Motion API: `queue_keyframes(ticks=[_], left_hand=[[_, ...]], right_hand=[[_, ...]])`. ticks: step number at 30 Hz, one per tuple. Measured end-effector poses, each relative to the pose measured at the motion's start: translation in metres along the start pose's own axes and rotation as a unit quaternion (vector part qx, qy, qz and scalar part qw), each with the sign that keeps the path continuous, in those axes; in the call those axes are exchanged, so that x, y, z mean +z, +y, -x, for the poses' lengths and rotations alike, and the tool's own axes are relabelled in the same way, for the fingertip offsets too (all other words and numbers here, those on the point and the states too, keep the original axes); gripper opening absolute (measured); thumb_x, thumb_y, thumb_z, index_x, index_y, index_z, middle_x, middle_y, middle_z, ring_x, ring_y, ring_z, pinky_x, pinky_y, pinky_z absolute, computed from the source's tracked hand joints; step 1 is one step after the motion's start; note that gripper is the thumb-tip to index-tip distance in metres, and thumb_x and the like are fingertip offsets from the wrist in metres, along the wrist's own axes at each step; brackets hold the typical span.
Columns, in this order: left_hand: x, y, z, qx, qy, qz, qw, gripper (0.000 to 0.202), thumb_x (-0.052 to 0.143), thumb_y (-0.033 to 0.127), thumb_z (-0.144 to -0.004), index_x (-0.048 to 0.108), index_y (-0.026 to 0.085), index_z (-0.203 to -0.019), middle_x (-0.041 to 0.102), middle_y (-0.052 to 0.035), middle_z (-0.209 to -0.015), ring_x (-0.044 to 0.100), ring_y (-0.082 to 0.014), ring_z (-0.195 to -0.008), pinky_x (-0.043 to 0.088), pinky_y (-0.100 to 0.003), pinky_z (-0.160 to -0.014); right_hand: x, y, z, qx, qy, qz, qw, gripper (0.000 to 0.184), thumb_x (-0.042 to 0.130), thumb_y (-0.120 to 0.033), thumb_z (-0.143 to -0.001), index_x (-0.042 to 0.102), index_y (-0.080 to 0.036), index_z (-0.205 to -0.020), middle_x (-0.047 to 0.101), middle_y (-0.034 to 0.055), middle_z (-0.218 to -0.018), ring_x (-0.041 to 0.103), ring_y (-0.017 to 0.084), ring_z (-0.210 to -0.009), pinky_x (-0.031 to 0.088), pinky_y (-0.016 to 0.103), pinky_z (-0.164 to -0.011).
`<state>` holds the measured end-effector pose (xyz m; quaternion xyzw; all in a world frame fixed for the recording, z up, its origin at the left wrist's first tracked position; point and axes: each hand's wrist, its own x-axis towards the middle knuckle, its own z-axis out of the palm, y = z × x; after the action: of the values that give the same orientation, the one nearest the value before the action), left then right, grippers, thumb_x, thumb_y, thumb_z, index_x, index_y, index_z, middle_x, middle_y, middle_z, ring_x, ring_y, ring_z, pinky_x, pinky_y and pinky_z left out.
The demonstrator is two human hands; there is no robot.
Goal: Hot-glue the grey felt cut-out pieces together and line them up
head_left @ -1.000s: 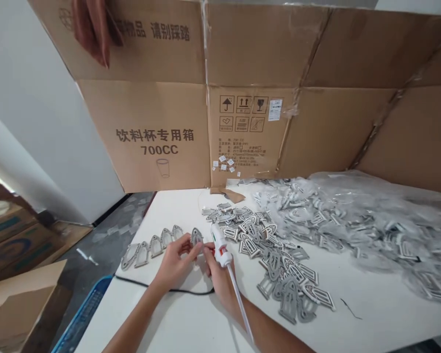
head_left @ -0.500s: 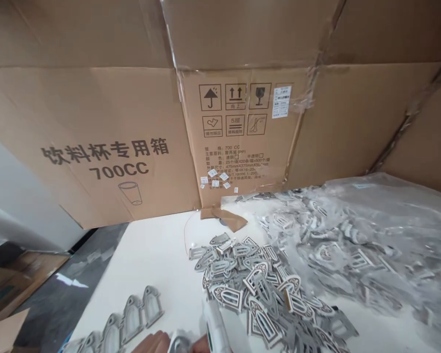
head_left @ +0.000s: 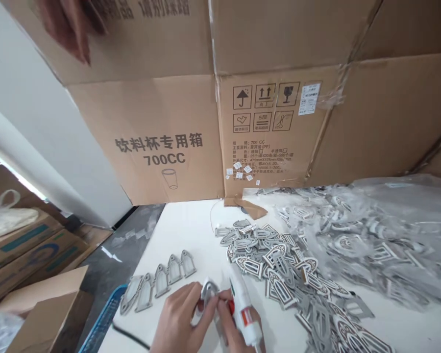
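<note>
Between my left hand (head_left: 180, 316) and the right one is a small grey arch-shaped window piece (head_left: 209, 289), pinched by the left fingers near the front of the white table. My right hand (head_left: 231, 327) is wrapped around a white hot glue gun (head_left: 244, 306) with a red trigger, its narrow end pointing away from me. Some right fingertips also touch the arch piece. To the left, several similar grey arch pieces (head_left: 161, 280) lie in a row. A heap of loose arch pieces (head_left: 275, 260), some with brown patterned faces, lies just beyond the glue gun.
Clear plastic bags (head_left: 371, 235) with more arch pieces cover the right side. Tall cardboard (head_left: 169, 113) walls off the back. A blue basket (head_left: 105, 316), a black cable (head_left: 130, 336) and an open carton (head_left: 47, 318) are at left. Another person's hand (head_left: 71, 24) shows top left.
The view has swung left and down, so both my hands show more fully. Another person's hand has appeared at the top left. The glue gun is still in my right hand.
</note>
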<state>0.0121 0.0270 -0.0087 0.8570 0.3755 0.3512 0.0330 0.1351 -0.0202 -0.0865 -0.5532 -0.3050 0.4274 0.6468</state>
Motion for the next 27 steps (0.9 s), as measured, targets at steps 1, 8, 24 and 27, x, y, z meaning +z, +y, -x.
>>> queue_keyframes(ticks=[1, 8, 24, 27], left_hand=[[0.0, 0.003, 0.003, -0.015, -0.002, 0.002, 1.0, 0.029, 0.063, 0.022, -0.099, 0.045, 0.022, -0.076, 0.055, 0.0018, -0.063, 0.055, -0.0127, -0.055, 0.038, -0.026, -0.055], [-0.002, 0.009, -0.003, -0.133, 0.03, 0.091, 0.986, 0.033, 0.054, 0.039, -0.103, 0.046, 0.023, -0.076, 0.058, 0.0016, -0.063, 0.056, -0.0146, -0.059, 0.039, -0.027, -0.062], [-0.011, 0.007, -0.002, -0.165, 0.099, 0.15, 0.97, 0.035, 0.065, 0.049, -0.095, 0.061, 0.02, -0.075, 0.063, 0.0009, -0.065, 0.059, -0.0141, -0.059, 0.044, -0.024, -0.06], [-0.014, 0.0, -0.004, -0.217, 0.12, 0.237, 0.939, 0.036, 0.069, 0.054, -0.091, 0.064, 0.02, -0.081, 0.065, 0.0011, -0.069, 0.061, -0.0136, -0.059, 0.048, -0.024, -0.06]], right_hand=[[-0.002, -0.005, 0.002, 0.003, -0.012, 0.001, 1.0, 0.054, 0.073, -0.071, -0.083, 0.078, -0.018, -0.091, 0.046, -0.0037, -0.051, 0.041, 0.013, -0.047, 0.039, 0.026, -0.047], [-0.015, -0.065, 0.012, -0.012, -0.123, -0.024, 0.992, 0.072, 0.071, -0.081, -0.077, 0.076, -0.015, -0.106, 0.049, -0.0039, -0.055, 0.043, 0.012, -0.051, 0.035, 0.025, -0.048], [0.01, -0.067, -0.008, -0.047, -0.165, -0.105, 0.98, 0.081, 0.064, -0.098, -0.064, 0.062, -0.018, -0.078, 0.059, -0.0011, -0.068, 0.044, 0.008, -0.044, 0.035, 0.023, -0.043], [0.009, -0.067, -0.006, -0.038, -0.179, -0.093, 0.979, 0.078, 0.063, -0.096, -0.068, 0.061, -0.019, -0.083, 0.063, -0.0006, -0.074, 0.045, 0.007, -0.041, 0.035, 0.023, -0.042]])
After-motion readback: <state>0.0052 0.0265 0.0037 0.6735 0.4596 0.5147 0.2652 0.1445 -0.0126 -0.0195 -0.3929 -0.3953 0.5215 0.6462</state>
